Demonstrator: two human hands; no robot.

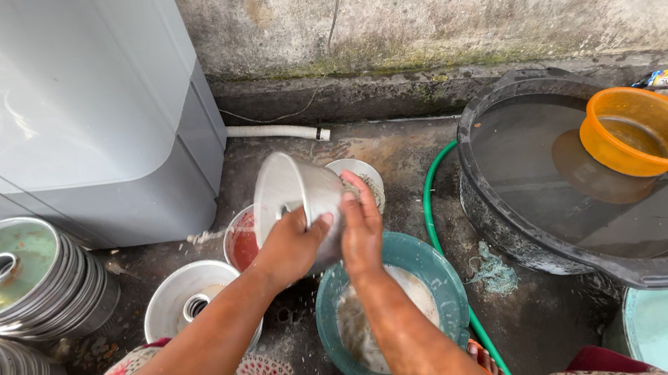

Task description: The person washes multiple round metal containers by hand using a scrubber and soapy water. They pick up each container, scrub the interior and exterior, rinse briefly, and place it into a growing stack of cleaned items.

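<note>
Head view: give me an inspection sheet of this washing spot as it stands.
Surface: wet concrete floor.
Job's things: metal ring mould held tilted above teal basin of soapy water.
Clutter: stacked moulds, another mould, red bowl, orange bowl floating in black tub.
Hands: left hand grips the mould; right hand presses on its side.
Cables: green hose, white pipe.
Surroundings: grey appliance, stained wall.
</note>
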